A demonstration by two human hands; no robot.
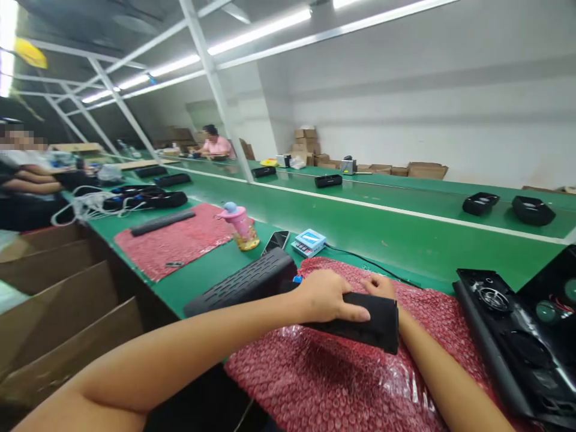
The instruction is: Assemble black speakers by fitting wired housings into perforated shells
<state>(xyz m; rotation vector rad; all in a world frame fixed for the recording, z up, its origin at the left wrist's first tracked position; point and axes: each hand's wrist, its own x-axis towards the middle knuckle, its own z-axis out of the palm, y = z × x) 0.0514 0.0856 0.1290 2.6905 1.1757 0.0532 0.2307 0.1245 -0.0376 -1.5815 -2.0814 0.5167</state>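
Observation:
My left hand (326, 295) lies on top of a long black speaker housing (252, 281), fingers curled over its right end. My right hand (380, 286) grips the far side of that same end, fingers bent over the edge. The housing rests on a red bubble-wrap mat (333, 372) on the green workbench (216, 270). Its perforated grille points toward the left.
An open black speaker chassis (517, 336) with drivers lies at the right. A pink bottle (240, 225), a phone (275, 241) and a small blue meter (308, 242) stand behind the mat. Cardboard boxes (54, 312) sit at the left. Other people work further along the line.

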